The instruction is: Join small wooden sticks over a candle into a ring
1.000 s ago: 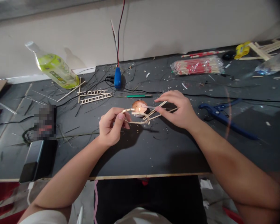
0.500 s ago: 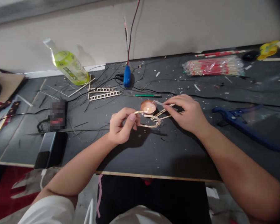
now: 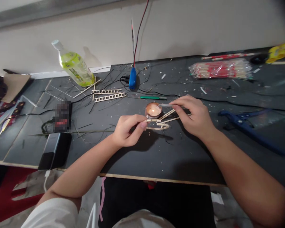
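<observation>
L hand (image 3: 129, 131) is shifting right, pinched on bent wood strips (image 3: 158, 124) just beside tea light (image 3: 153, 110); R hand (image 3: 192, 115) is pinching thin sticks (image 3: 172, 117) above desk (image 3: 156, 158). Risk: strips are scorching or catching if kept too near flame.

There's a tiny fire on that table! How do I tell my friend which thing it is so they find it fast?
Look at the dark table and find the spot between the person's left hand and right hand. A small round tea light sits there in a little cup. It is the only thing with a flame, and thin wooden sticks lie right beside it.
</observation>
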The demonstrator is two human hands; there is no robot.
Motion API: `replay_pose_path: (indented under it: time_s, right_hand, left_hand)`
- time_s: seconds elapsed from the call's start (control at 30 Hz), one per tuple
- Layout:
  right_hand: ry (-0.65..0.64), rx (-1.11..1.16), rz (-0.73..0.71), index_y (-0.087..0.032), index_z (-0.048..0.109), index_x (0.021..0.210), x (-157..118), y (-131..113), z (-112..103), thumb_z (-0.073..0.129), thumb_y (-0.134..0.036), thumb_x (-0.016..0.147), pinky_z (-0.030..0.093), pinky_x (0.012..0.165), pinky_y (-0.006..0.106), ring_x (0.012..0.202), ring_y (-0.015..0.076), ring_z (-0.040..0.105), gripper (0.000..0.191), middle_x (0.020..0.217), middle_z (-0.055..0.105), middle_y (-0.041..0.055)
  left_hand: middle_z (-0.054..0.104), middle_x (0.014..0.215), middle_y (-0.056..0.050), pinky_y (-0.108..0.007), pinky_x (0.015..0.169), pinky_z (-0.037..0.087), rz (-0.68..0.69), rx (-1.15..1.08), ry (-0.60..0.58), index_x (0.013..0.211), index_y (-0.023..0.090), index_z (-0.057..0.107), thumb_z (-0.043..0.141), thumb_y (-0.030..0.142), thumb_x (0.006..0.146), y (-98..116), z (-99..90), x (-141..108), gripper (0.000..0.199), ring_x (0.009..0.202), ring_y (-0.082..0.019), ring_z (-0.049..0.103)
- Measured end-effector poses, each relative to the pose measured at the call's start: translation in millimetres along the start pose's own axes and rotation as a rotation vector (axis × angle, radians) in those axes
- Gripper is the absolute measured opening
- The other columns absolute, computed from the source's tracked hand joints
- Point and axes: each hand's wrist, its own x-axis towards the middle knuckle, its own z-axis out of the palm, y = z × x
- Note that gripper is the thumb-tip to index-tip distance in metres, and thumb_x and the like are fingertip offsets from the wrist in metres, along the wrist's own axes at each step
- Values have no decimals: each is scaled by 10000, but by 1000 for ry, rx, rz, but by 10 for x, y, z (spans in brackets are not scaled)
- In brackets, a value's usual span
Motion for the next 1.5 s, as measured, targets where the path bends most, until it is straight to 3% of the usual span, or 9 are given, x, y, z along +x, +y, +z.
replay_pose_path:
  time_s: [0.13,0.37,0.73,1.1,1.5]
  right_hand:
    - [-28,-53,25,-262,696,1091,2,-25,-19,590,-241,1026,494,905,420,1016,225,707,126,1072,750,31]
    - [-82,-194,65,-277,714,1101,-29,-59,1,576,-311,1046,439,882,430,933,221,676,153,1052,770,4]
    - [-74,-245,91,-266,755,1064,-44,-84,72,602,-329,1035,411,895,424,954,228,668,167,1040,779,5]
    - [-93,-211,99,-254,758,1059,-49,-108,97,612,-322,1030,425,913,417,989,226,683,163,1043,782,8]
    - [-117,-141,120,-275,749,1062,-54,-57,119,581,-354,1036,446,875,441,969,246,684,187,1047,788,29]
  left_hand:
    - [705,705,-11,-251,562,467,133,108,-129,996,181,643,595,119,951,81,-25,38,91,558,-115,613]
    - [689,662,7,-252,524,433,53,78,-184,1003,183,655,608,119,939,94,17,27,102,517,-107,580]
    - [640,670,20,-226,533,426,-71,-36,-158,1010,165,653,605,89,946,67,41,18,110,536,-76,543]
    - [557,600,40,-217,494,378,-284,-273,-110,965,167,655,586,163,1011,25,76,-57,83,494,-63,469]
    - [578,550,41,-232,461,360,-262,-180,-108,933,162,676,624,191,991,99,87,28,83,457,-71,471]
